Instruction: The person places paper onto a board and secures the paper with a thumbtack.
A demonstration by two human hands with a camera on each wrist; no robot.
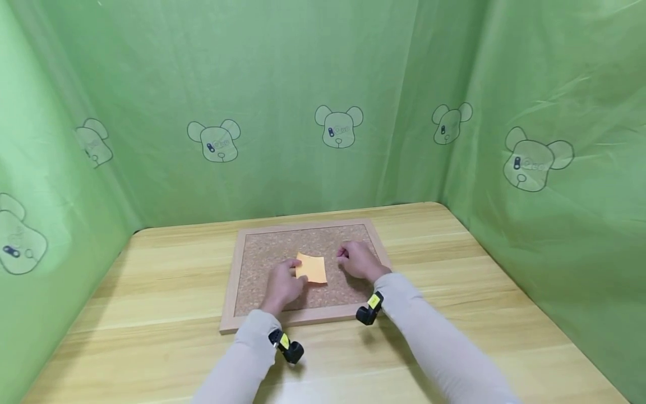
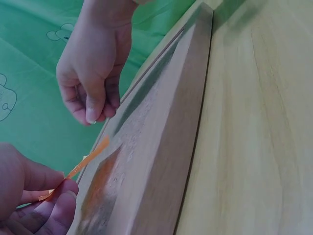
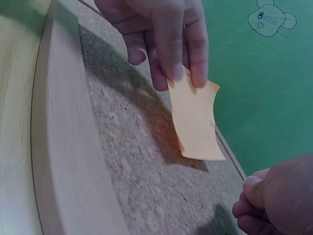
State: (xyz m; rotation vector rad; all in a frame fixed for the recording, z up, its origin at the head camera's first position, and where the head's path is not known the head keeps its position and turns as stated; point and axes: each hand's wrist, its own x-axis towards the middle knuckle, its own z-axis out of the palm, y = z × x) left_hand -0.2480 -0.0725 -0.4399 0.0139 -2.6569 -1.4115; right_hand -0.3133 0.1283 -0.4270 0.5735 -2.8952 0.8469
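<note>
An orange sticky note (image 1: 312,269) with curled edges is held by my left hand (image 1: 285,283), its thumb and fingers pinching the left edge. In the right wrist view the note (image 3: 198,122) hangs above the corkboard and casts a shadow on it. My right hand (image 1: 357,260) is to the right of the note, apart from it, over the corkboard (image 1: 267,247). In the left wrist view the right hand (image 2: 95,68) has thumb and fingertips pressed together; a tiny pale speck shows at the tips, too small to identify.
The wood-framed corkboard lies flat on a light wooden table (image 1: 166,280). Green curtains (image 1: 282,67) printed with bear heads stand behind and on both sides. A black wrist camera (image 1: 370,308) is strapped to each forearm.
</note>
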